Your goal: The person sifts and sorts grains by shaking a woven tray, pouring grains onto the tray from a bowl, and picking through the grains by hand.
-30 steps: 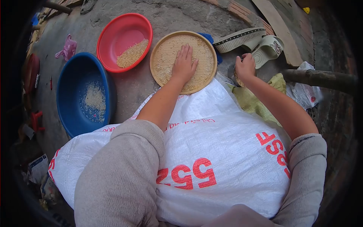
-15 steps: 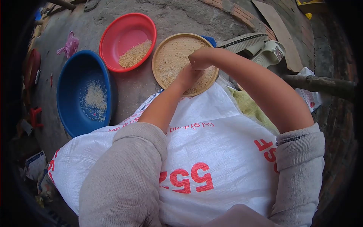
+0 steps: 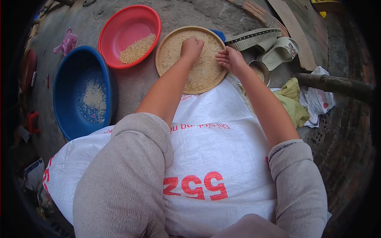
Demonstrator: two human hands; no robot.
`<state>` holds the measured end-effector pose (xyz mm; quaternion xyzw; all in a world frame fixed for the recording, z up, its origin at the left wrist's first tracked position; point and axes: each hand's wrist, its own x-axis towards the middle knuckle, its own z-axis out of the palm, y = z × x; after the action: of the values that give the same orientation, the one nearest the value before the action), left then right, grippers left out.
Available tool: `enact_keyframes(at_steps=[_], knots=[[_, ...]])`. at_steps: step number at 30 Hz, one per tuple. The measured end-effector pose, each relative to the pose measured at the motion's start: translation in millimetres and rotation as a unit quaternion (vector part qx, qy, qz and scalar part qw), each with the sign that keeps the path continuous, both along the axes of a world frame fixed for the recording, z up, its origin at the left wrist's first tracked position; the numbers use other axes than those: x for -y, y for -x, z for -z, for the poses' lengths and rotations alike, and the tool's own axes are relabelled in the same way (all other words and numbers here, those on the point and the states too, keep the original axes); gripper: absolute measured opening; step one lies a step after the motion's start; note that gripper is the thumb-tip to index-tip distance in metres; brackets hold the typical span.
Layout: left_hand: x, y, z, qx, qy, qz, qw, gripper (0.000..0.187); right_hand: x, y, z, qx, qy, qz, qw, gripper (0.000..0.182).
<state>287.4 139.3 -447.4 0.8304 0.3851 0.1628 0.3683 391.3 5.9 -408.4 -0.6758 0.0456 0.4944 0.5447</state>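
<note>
A round woven tray (image 3: 174,81) with a raised rim holds a thin spread of pale grain (image 3: 198,77). My left hand (image 3: 192,49) is over the middle of the tray, its fingers curled closed; what is in them, if anything, is hidden. At the tray's right rim is my right hand (image 3: 232,60), its fingers stretched out toward the grain and nothing seen in them. Left of the tray, a red basin (image 3: 115,33) has a heap of yellowish grain (image 3: 138,48) in it. Whiter grain (image 3: 94,99) lies in a blue basin (image 3: 63,95).
A white printed sack (image 3: 222,150) covers my lap, reaching up to the tray. Right of the tray are a metal bowl (image 3: 265,71) with grain, pale sandals (image 3: 279,53), a greenish cloth (image 3: 293,103) and a thick pole (image 3: 333,86). A pink plastic bag (image 3: 68,41) lies far left.
My hands, together over the tray before, are now apart: the left has moved up to the tray's middle, the right to its right rim. The metal bowl has come into view.
</note>
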Motion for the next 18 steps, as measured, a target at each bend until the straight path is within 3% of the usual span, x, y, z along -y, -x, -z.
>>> enact_keyframes(at_steps=[1, 2, 3, 4, 6, 7, 9, 11, 13, 18], knots=[[-7, -4, -4, -0.003, 0.001, 0.000, 1.000, 0.017, -2, 2, -5, -0.011, -0.016, 0.003, 1.000, 0.044], [-14, -7, -12, 0.084, 0.241, -0.019, 0.967, 0.017, -6, 4, -8, -0.021, -0.032, -0.010, 0.999, 0.048], [-22, -11, -21, 0.166, 0.465, -0.036, 0.869, 0.019, -12, 6, -11, -0.022, -0.033, -0.009, 0.999, 0.048], [-28, -14, -30, 0.165, 0.465, -0.035, 0.869, 0.019, -18, 8, -13, -0.060, -0.065, -0.011, 0.996, 0.050], [-38, -17, -45, 0.190, 0.608, 0.053, 0.769, 0.023, -26, 14, -21, -0.099, -0.096, -0.010, 0.990, 0.051], [-40, -18, -52, 0.188, 0.609, 0.053, 0.769, 0.023, -30, 18, -26, -0.132, -0.106, 0.009, 0.986, 0.052], [-42, -20, -66, 0.206, 0.667, 0.153, 0.700, 0.027, -40, 25, -37, -0.164, -0.115, 0.025, 0.979, 0.052], [-41, -21, -78, 0.222, 0.661, 0.201, 0.688, 0.026, -49, 32, -48, -0.207, -0.170, 0.076, 0.961, 0.045], [-37, -24, -87, 0.250, 0.663, 0.276, 0.650, 0.026, -56, 39, -56, -0.184, -0.183, 0.081, 0.962, 0.042], [-31, -24, -103, 0.239, 0.624, 0.330, 0.667, 0.027, -58, 36, -51, -0.180, -0.235, 0.100, 0.950, 0.033]])
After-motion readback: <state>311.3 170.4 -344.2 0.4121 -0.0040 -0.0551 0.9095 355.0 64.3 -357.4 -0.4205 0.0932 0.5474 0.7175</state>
